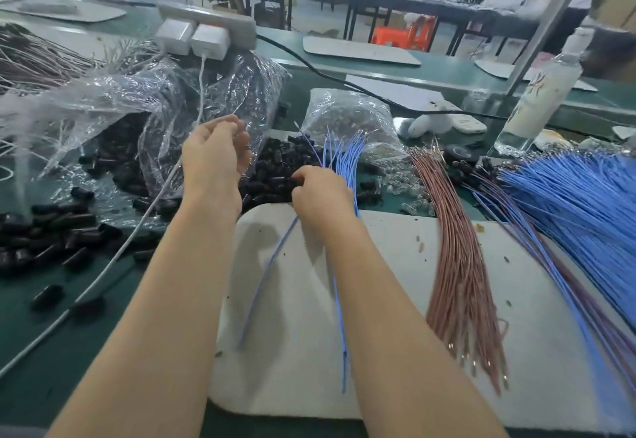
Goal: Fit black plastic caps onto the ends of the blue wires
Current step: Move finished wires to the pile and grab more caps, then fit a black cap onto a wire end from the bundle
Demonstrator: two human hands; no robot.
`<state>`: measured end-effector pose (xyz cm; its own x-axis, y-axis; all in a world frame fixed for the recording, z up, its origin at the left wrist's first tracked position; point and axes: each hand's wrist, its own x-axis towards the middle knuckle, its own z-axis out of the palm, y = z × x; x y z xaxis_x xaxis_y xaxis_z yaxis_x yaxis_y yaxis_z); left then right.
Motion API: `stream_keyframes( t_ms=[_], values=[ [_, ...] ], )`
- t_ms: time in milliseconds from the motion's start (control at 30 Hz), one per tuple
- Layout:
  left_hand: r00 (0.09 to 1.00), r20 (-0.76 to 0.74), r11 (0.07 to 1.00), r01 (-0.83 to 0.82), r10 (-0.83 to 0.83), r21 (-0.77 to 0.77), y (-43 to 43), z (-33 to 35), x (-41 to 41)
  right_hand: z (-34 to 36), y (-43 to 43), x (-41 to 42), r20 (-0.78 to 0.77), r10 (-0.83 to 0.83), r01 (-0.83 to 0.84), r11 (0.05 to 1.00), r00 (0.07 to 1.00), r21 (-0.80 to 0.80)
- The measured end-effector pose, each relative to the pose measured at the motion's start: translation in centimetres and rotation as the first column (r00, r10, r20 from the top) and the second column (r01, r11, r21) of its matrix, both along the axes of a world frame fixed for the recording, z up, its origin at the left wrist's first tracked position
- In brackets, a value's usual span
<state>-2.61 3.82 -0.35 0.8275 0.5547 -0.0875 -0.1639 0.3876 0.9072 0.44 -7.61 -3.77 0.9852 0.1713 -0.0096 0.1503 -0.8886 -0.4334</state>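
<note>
– Logging hands first. Right hand (321, 193) is clenched round a small bunch of blue wires (344, 152), at the far edge of the white pad (395, 265). Left hand (215, 152) is lifted above the counter (86, 317) with its fingers curled. It is blurred there, so I cannot tell whether it pinches anything.

– Which way do the wires run?

– Long axis points away from the person. The tails trail back over the pad toward the near edge. The ends fan up and outward past the right knuckles.

– And the caps?

– A heap of black caps (272, 179) sits on the counter just beyond the pad, between the two hands and right against the left side of the right fist. More spill from a clear bag (155, 100) further left.

– Which hand is nearer?

– The right, but it is occupied. My read: the left hand is the likelier picker, since the heap lies below it and to its right, close by. A cap's opening would then have to line up with a wire end along that same away-pointing axis.

– Anything else?

– One loose wire (265, 279) crosses the pad up toward the right hand. Pinkish wires (457, 265) and a large blue stock (585, 203) lie off right, well apart.
</note>
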Motion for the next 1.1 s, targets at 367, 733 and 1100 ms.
stream_keyframes(
  t_ms=[367,733,1100],
  values=[
    [0.995,-0.040,0.994,0.095,-0.093,0.060,-2.1,-0.8,0.0,0.1,0.2,0.1,0.019,-0.125,0.125,0.991,0.992,-0.039],
    [0.974,-0.105,0.974,0.209,-0.200,0.088,-3.8,-2.1,1.0,-0.2,-0.3,0.3,0.014,-0.124,0.122,0.989,0.992,0.086],
    [0.981,-0.117,0.986,0.161,-0.155,0.048,-2.2,-2.4,0.9,-0.2,0.6,0.5,0.040,-0.092,0.086,0.987,0.995,0.135]
  ],
)
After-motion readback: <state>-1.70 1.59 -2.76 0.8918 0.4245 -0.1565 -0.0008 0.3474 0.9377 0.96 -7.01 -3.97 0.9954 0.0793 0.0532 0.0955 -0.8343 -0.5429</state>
